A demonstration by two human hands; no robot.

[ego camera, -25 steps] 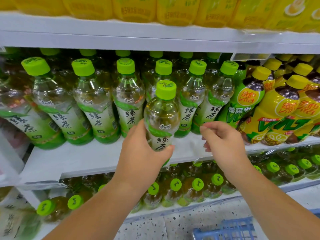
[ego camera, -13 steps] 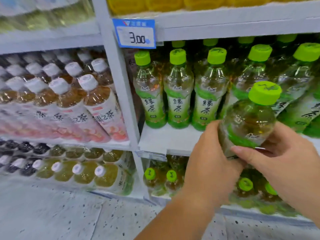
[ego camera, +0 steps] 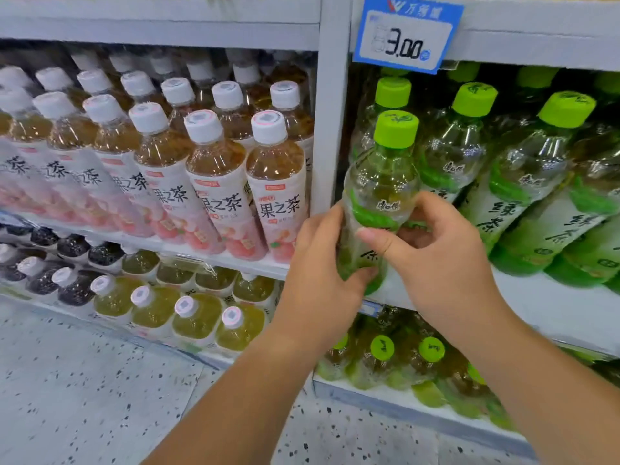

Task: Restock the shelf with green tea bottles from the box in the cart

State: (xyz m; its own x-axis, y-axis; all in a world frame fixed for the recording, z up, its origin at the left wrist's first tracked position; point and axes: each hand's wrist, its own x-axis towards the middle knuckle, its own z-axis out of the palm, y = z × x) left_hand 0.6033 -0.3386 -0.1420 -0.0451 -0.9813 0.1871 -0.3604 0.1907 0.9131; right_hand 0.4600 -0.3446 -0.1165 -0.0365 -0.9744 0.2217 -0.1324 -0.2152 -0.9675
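A green tea bottle (ego camera: 380, 186) with a lime cap stands upright at the far left end of the white shelf (ego camera: 550, 307), beside the upright divider (ego camera: 330, 129). My left hand (ego camera: 318, 263) grips its lower body from the left. My right hand (ego camera: 436, 250) holds it from the right, thumb across the label. Behind and to the right, several green tea bottles (ego camera: 523, 182) stand in rows on the same shelf. The box and the cart are out of view.
Peach tea bottles (ego camera: 214, 182) with white caps fill the bay left of the divider. A blue price tag (ego camera: 406, 31) reading 3.00 hangs above. More bottles (ego camera: 382, 350) lie on the lower shelves. Speckled floor (ego camera: 84, 397) shows below.
The view swung left along the shelf. The bottle went from the middle of the row to the left end by the divider. My right hand, free a second ago, now holds it too.
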